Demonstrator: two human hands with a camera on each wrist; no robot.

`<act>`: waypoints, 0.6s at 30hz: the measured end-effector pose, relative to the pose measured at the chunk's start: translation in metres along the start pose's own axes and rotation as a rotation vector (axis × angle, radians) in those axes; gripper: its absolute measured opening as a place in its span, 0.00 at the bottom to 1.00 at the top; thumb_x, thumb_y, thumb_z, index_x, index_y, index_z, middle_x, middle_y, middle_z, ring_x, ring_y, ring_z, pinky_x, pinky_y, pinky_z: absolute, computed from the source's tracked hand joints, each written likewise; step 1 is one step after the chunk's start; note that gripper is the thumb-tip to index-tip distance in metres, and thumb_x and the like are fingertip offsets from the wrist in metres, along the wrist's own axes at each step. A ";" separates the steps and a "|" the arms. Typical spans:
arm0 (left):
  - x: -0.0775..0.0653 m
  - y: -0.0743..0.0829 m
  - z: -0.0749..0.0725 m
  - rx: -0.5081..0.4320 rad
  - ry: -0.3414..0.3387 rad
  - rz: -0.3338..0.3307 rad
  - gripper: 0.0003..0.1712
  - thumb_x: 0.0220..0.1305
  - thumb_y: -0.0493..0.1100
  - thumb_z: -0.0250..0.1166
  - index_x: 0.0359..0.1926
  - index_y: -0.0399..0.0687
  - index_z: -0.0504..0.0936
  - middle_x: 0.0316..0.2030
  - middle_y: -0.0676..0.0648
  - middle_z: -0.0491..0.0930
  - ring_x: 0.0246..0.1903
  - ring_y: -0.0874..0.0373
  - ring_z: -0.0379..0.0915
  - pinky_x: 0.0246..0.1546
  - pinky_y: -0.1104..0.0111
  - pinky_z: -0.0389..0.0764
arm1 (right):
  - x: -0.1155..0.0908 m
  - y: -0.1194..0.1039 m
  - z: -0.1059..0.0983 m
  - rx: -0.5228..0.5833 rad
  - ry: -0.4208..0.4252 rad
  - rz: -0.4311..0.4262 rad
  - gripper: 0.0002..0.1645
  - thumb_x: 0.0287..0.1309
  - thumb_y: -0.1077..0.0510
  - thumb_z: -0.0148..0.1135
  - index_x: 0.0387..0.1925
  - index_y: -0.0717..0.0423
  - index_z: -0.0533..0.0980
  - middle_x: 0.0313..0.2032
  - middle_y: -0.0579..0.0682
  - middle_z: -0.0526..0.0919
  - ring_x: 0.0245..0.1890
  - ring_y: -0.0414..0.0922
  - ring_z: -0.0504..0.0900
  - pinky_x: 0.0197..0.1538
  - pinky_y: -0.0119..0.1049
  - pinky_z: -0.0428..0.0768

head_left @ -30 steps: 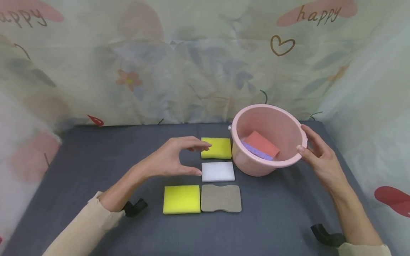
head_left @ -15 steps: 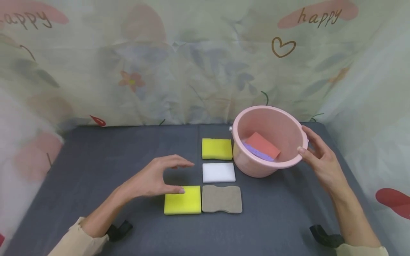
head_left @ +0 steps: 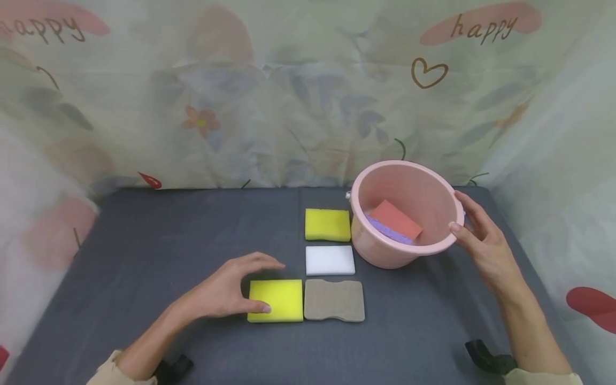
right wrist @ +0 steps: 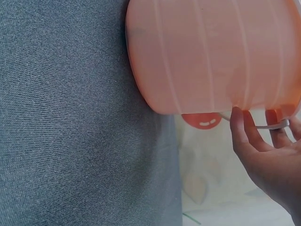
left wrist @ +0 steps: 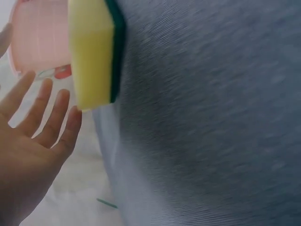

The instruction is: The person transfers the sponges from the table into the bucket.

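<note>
One yellow sponge point(head_left: 286, 297) lies on the worktop point(head_left: 385, 347) by the left hand point(head_left: 225, 289), its thumb and fingers wide apart and gripping nothing, apparently to span it, while the right hand point(head_left: 487, 246) pinches the pink bucket point(head_left: 377, 248) at its rim, seemingly for steadiness.

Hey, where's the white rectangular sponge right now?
In the head view, the white rectangular sponge lies just right of centre, between a yellow rectangular sponge behind and a grey notched sponge in front, with the pink plastic bucket to its right.
</note>
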State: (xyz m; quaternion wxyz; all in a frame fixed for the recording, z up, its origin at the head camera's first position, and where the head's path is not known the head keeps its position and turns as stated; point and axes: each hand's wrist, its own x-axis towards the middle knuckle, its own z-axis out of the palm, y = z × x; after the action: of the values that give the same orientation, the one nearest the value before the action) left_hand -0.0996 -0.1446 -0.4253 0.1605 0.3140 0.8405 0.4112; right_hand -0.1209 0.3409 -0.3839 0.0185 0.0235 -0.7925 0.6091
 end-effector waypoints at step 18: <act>-0.011 -0.009 0.014 0.040 -0.096 -0.114 0.46 0.48 0.53 0.80 0.68 0.64 0.72 0.62 0.61 0.71 0.63 0.59 0.67 0.60 0.52 0.70 | 0.002 -0.001 0.000 0.079 -0.023 -0.055 0.38 0.70 0.65 0.54 0.77 0.45 0.57 0.72 0.53 0.58 0.61 0.42 0.69 0.53 0.21 0.74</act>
State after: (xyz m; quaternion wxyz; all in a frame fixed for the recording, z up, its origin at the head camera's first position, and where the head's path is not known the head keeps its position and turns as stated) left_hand -0.0879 -0.1477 -0.4408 0.2176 0.2880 0.8564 0.3691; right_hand -0.1227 0.3403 -0.3826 0.0250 0.0529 -0.7672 0.6387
